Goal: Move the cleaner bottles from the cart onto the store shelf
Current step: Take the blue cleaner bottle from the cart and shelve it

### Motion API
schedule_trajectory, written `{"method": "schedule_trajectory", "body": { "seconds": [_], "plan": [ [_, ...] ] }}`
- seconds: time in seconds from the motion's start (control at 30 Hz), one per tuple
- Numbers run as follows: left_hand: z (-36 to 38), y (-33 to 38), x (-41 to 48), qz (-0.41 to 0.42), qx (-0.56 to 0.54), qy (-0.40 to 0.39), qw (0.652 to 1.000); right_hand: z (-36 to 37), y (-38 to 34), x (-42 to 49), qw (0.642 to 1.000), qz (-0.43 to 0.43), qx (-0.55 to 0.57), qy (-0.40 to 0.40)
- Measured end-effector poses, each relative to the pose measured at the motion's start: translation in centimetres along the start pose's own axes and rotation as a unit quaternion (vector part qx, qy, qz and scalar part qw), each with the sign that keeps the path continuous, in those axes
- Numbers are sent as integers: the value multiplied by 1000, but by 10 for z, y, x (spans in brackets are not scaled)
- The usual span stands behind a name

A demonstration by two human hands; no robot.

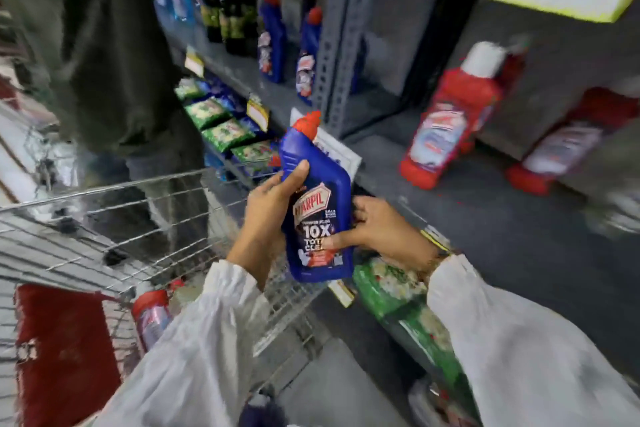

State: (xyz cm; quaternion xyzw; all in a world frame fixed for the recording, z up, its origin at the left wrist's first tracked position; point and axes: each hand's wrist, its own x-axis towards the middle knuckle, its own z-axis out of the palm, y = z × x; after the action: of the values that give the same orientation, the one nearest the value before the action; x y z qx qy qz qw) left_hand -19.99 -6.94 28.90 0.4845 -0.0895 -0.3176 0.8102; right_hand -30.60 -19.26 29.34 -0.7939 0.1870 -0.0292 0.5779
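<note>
A blue cleaner bottle (320, 198) with a red cap is held upright between both hands, above the far corner of the wire cart (138, 225). My left hand (268, 218) grips its left side and my right hand (384, 230) holds its lower right side. Another bottle with a red cap (152, 317) lies in the cart below my left sleeve. On the grey store shelf (485, 218) stand two red bottles, one (450, 121) with a white cap and one (568, 146) further right. Two blue bottles, one (272, 42) beside the other (308, 59), stand on the shelf further left.
A person in dark clothes (104, 45) stands left, behind the cart. Green-capped dark bottles (228, 17) sit at the shelf's far end. Green packets (221, 125) fill the lower shelf. A perforated metal upright (341, 38) divides the shelf. A red mat (65, 357) lies in the cart.
</note>
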Motion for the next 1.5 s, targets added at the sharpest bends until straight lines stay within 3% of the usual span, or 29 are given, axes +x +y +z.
{"method": "schedule_trajectory", "body": {
  "seconds": [0.33,0.67,0.8,0.97,1.27,1.5],
  "plan": [
    [165,-19,-148,-59,59,-228,970,-95,-18,-238,985,2,50,163],
    [286,-51,-201,-49,167,-346,922,-165,-4,-361,951,8,111,288],
    [330,-82,-217,-40,225,-411,882,-188,31,-399,915,16,115,387],
    [393,-140,-234,-85,284,-487,821,-215,88,-449,846,50,139,512],
    [486,-238,-245,-63,286,-496,818,-276,162,-467,741,81,160,648],
    [511,-288,-235,-85,301,-474,823,-312,211,-460,708,136,161,674]
  ]
}}
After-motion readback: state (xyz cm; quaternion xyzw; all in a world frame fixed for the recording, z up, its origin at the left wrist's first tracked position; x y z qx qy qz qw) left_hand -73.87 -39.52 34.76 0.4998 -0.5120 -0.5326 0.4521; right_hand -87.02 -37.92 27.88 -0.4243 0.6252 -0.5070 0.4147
